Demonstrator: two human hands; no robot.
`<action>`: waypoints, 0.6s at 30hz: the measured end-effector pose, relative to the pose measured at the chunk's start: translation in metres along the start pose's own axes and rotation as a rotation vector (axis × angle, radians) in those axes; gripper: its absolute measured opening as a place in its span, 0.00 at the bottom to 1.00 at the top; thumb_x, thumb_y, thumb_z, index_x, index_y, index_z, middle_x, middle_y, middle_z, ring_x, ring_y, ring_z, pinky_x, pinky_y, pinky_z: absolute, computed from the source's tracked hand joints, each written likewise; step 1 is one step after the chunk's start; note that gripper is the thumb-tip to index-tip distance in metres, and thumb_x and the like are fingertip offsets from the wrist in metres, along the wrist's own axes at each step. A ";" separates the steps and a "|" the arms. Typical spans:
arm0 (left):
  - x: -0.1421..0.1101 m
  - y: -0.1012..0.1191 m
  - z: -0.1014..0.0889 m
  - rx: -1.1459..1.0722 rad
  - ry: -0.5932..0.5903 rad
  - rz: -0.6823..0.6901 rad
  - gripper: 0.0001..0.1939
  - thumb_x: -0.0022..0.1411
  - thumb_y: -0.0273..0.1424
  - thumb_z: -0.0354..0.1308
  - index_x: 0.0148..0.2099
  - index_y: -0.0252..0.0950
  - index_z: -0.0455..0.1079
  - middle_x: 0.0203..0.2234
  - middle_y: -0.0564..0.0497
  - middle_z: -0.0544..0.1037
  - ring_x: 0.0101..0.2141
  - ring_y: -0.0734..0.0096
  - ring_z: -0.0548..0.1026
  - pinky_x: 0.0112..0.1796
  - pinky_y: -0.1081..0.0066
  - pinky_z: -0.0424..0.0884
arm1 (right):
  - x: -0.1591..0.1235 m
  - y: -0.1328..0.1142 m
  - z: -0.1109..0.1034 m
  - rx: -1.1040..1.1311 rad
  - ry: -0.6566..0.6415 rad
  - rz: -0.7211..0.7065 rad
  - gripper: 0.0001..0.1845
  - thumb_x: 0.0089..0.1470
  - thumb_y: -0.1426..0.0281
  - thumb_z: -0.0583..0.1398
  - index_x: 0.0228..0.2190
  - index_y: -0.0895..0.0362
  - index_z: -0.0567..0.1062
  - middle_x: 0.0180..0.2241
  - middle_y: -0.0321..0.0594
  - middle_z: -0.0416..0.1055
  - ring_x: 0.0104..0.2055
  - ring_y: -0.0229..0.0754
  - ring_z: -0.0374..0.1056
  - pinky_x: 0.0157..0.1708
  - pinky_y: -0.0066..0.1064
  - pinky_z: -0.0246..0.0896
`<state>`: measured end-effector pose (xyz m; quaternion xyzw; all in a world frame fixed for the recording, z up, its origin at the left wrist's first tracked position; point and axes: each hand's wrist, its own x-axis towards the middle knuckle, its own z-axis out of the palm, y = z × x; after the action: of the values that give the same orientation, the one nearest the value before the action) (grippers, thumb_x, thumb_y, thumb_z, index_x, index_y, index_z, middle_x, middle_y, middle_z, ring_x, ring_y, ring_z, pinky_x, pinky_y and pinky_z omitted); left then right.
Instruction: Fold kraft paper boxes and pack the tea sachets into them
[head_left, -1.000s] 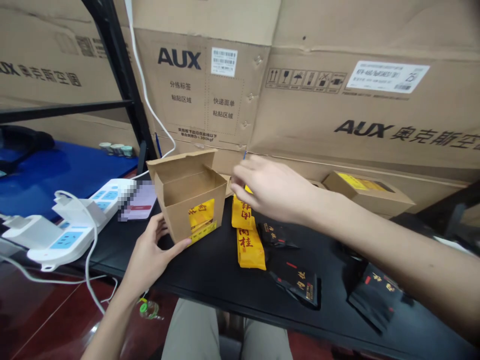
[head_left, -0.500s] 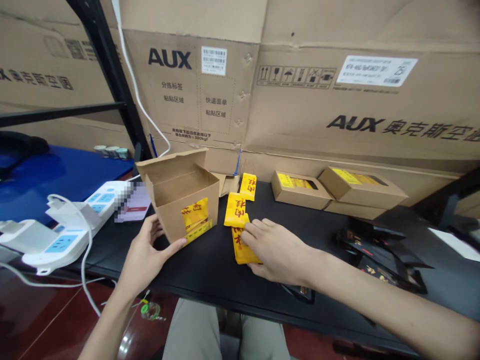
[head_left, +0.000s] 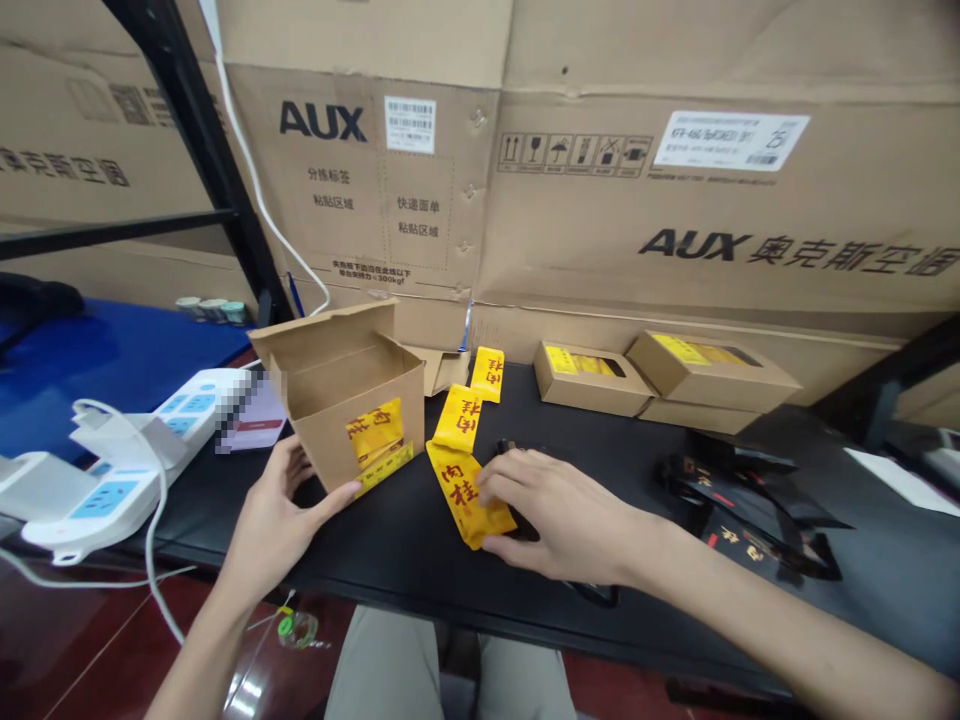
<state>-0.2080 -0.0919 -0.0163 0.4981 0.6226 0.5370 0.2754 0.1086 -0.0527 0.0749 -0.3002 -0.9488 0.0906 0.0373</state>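
1. The left hand (head_left: 274, 525) grips the open kraft box (head_left: 349, 430) at its lower left corner, with the thumb along the front, much as it did a moment earlier.
2. The right hand (head_left: 547, 520) holds the right end of a yellow packet (head_left: 465, 495) against the black surface (head_left: 375, 545). That packet now lies slanted instead of nearly straight.
3. A second yellow packet (head_left: 457, 418) touches its upper end, and a third (head_left: 487, 374) lies just behind.
4. A black packet (head_left: 510, 447) shows partly under the right hand; more black packets (head_left: 750, 510) lie farther right.
5. Windowed kraft boxes (head_left: 709, 365) stand before the AUX cartons (head_left: 600, 200).
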 end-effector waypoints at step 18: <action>0.001 0.001 0.000 -0.011 -0.022 0.024 0.36 0.49 0.45 0.74 0.57 0.42 0.64 0.54 0.43 0.79 0.54 0.51 0.79 0.59 0.47 0.73 | 0.072 0.017 -0.002 -0.365 0.180 0.225 0.13 0.66 0.74 0.54 0.41 0.63 0.78 0.42 0.51 0.78 0.49 0.50 0.72 0.48 0.38 0.64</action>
<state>-0.2077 -0.0912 -0.0157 0.5101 0.6106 0.5382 0.2782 0.0595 0.0031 0.0743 -0.4129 -0.9028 -0.1061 0.0564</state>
